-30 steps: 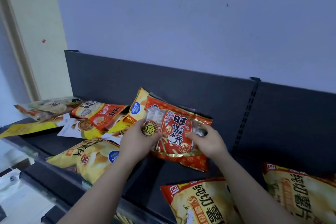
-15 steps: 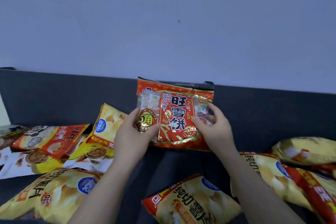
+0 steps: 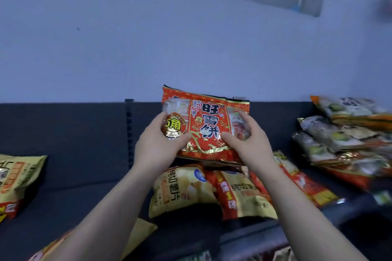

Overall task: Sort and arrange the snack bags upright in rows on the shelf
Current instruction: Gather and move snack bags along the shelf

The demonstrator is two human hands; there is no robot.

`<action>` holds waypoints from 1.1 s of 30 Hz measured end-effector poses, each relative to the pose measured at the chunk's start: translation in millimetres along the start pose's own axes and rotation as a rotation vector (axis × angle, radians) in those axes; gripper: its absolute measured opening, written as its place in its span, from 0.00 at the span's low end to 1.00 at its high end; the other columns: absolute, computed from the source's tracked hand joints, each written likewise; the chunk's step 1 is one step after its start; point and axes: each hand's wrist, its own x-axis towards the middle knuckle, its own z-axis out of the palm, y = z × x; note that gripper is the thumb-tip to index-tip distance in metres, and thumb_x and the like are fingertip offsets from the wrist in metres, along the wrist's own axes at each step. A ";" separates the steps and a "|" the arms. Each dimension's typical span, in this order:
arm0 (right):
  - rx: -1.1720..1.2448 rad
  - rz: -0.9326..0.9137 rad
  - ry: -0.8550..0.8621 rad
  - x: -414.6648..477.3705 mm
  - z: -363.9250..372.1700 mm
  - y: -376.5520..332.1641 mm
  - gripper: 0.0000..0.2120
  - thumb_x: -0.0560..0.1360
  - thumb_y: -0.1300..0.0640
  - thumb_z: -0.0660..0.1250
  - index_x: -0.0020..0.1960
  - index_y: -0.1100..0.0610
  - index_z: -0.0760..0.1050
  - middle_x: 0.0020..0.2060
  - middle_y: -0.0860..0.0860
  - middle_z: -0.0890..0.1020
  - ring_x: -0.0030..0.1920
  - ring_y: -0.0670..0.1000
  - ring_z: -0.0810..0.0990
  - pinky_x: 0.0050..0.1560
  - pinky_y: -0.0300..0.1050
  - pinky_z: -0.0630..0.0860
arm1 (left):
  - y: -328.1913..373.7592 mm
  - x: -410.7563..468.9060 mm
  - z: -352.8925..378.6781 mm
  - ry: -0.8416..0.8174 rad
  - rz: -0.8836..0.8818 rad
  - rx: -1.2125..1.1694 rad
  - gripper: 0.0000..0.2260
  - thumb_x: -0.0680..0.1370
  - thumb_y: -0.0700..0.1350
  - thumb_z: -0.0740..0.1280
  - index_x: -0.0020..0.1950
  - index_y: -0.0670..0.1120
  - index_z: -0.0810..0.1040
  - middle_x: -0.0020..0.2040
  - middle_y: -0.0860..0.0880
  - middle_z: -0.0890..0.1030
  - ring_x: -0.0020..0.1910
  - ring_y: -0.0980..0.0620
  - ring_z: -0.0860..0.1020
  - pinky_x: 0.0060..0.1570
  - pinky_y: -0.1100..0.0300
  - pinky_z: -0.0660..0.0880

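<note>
Head view: we hold one red bag (image 3: pixel 209 127) at frame centre, lifted clear of the shelf (image 3: pixel 74 186), in front of the dark back panel (image 3: pixel 63 125).
Left hand (image 3: pixel 158 148): grips the bag's left edge, thumb curled over the gold badge on its front.
Right hand (image 3: pixel 248 144): grips the right edge, thumb on the front, the rest behind.
Bag's lie: upright, print facing us, wider side running left to right, top edge dipping a little toward the right. Each of our hands has one end, so neither is nearer.
Below: yellow bags (image 3: pixel 180 190) lie flat on the shelf right under the red bag. We judge they block a straight set-down.
Right of frame: pale bags (image 3: pixel 339 137) lie stacked flat, near our right hand.
Left of frame: one yellow bag (image 3: pixel 17 180) at the edge, with bare shelf between it and centre.
Next move: we judge the bag needs a free strip against the back panel, to the left.
</note>
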 end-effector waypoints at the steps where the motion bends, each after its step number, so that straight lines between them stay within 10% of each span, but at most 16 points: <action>1: -0.017 0.002 0.022 0.7 -24.2 5.1 0.39 0.65 0.41 0.74 0.73 0.43 0.64 0.68 0.44 0.74 0.65 0.47 0.75 0.64 0.55 0.75 | 11.8 -1.4 21.1 -0.025 0.013 -0.005 0.34 0.69 0.54 0.77 0.73 0.57 0.68 0.54 0.61 0.80 0.51 0.56 0.81 0.55 0.48 0.79; 14: -0.329 0.021 0.248 23.5 -313.1 92.9 0.36 0.69 0.44 0.75 0.73 0.48 0.66 0.69 0.46 0.73 0.67 0.48 0.72 0.67 0.54 0.72 | 129.7 -35.2 305.2 -0.241 0.116 -0.168 0.34 0.71 0.53 0.77 0.74 0.54 0.67 0.54 0.60 0.76 0.54 0.55 0.79 0.57 0.48 0.78; 33: -0.446 0.022 0.395 212.1 -496.3 191.6 0.33 0.71 0.46 0.73 0.73 0.51 0.67 0.65 0.50 0.76 0.60 0.51 0.77 0.60 0.53 0.77 | 225.6 108.9 575.6 -0.378 0.221 -0.229 0.39 0.66 0.55 0.78 0.73 0.51 0.68 0.63 0.50 0.79 0.56 0.49 0.81 0.58 0.46 0.78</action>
